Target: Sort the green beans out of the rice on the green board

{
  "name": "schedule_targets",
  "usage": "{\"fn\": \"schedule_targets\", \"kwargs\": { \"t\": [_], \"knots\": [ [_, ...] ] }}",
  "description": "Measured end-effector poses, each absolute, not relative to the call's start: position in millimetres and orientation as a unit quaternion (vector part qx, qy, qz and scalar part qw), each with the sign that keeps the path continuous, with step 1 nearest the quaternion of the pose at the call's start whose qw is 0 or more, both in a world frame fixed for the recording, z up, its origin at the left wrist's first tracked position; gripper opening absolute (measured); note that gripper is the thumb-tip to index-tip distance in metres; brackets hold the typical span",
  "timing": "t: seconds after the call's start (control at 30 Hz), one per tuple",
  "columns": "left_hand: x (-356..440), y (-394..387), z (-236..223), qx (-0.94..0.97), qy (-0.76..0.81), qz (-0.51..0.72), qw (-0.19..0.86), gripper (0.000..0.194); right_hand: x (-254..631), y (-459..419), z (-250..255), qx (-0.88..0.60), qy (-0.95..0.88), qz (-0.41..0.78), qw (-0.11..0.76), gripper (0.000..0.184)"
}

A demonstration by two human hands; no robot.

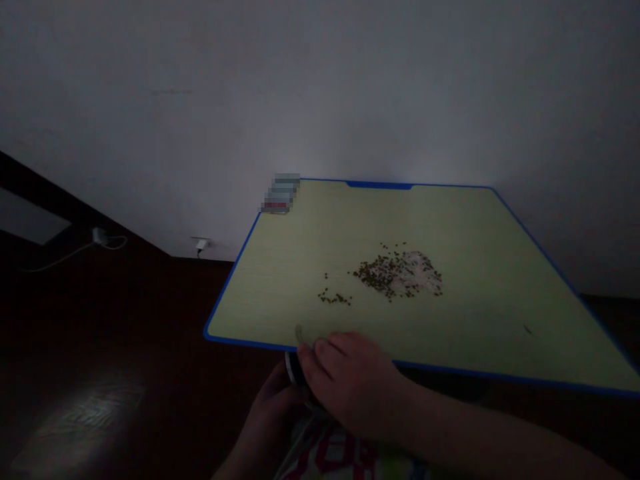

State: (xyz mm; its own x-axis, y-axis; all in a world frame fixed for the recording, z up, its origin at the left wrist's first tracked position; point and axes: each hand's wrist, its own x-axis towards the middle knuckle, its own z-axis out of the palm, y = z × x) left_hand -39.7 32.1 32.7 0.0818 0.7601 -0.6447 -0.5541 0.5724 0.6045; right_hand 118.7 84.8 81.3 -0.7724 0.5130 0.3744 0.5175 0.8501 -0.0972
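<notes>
1. Locating the left hand [273, 403] below the near edge of the pale board [480, 267], left of its middle, gripping the side of a dark container [295, 370] with a light rim
2. Finding that container just under the board's edge, lying partly hidden behind the right hand [345, 380], its inside being too dark to read
3. Recording the right hand as reaching in from the right, crossing the near edge with fingers bent and pointing left, knuckles uppermost; being unable to tell whether anything is sitting within those fingers
4. Noting a thin curved strand [299, 335] at the near edge, lying just beside the right fingertips; being unable to identify it
5. Locating the main heap of dark grains [373, 273] near the middle of the board, well apart from the left hand, mixing on its right side with pale matter [425, 268]
6. Observing a smaller scatter of dark grains [335, 298] left of the heap, lying nearer the right hand
7. Marking a blurred item [280, 195] at the far left corner and a small dark mark [528, 329] toward the right side
8. Registering a blue border [380, 185] framing the board, a white plug [202, 245] at the wall [350, 87] to the left, and red-marked cloth [340, 457] below the hands
</notes>
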Motion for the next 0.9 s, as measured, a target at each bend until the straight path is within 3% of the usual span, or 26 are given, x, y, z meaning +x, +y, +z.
{"fn": "schedule_targets", "kwargs": {
  "t": [0.47, 0.9],
  "knots": [
    [-38, 33, 31, 0.074, 0.480, 0.454, 0.747, 0.047, 118, 81, 72, -0.387, -0.907, -0.053, 0.155, 0.015],
    [-29, 34, 36, 0.055, 0.487, 0.441, 0.751, 0.044, 184, 73, 69, -0.439, -0.874, -0.113, 0.175, 0.031]
  ]
}}
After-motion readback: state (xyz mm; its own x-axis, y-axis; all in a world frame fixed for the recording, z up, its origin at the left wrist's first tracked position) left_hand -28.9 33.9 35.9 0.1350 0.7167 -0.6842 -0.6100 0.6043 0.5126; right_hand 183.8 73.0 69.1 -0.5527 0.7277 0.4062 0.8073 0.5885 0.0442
